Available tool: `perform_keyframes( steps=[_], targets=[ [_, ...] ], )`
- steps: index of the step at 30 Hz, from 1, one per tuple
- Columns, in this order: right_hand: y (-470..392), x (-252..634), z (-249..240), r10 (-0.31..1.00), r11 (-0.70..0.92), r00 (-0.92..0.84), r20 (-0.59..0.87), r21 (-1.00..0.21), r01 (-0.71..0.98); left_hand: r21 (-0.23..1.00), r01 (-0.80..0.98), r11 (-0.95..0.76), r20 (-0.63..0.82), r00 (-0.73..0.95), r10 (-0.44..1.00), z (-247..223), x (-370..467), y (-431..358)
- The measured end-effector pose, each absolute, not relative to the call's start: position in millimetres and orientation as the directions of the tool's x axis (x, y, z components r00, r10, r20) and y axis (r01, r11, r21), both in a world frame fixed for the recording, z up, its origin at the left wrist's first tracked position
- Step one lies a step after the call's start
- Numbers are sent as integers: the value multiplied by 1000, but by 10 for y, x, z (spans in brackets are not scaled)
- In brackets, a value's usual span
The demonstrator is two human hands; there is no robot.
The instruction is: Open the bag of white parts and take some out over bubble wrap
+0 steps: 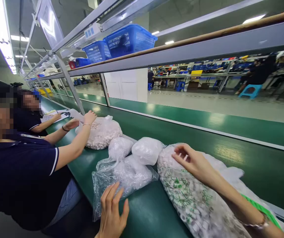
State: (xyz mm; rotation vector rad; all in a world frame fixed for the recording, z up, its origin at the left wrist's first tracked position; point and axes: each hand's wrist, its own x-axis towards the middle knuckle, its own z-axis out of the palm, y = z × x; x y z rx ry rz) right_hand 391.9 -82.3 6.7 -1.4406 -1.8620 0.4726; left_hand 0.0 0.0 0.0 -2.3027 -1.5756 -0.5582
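The person's left hand point(112, 213) is lying with spread fingers against a clear bag point(127, 177), while the right hand point(194, 162) is resting loosely curled, gripping nothing, on a printed bag point(184, 195).

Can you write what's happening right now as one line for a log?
left hand: open, touching clear bag | right hand: open, on printed bag | co-worker's hand: on another bag

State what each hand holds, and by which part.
Nothing is gripped. The left hand lies flat on the clear bag's near edge; the right hand rests fingers on the top end of the green-printed bag.
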Motion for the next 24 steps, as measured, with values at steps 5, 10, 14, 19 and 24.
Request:
perform_keyframes(
  steps=[5,10,14,19,24],
  targets=[
    [-248,3385,-312,826,538,-448,343,-241,808,52,915,-400,557,306,772,-755,507,-829],
    [162,3187,-592,772,619,-543,329,-195,761,117,909,-400,420,320,849,-915,523,-870],
    [287,3330,-548,761,630,-530,375,-228,742,192,878,-437,281,378,882,-1001,376,-789],
    [378,3470,-369,764,605,-474,438,-233,761,286,840,-462,146,438,887,-1083,385,-839],
    [684,3411,-264,776,574,-452,441,-194,796,428,797,-427,96,430,898,-1008,453,-925]
  ],
)
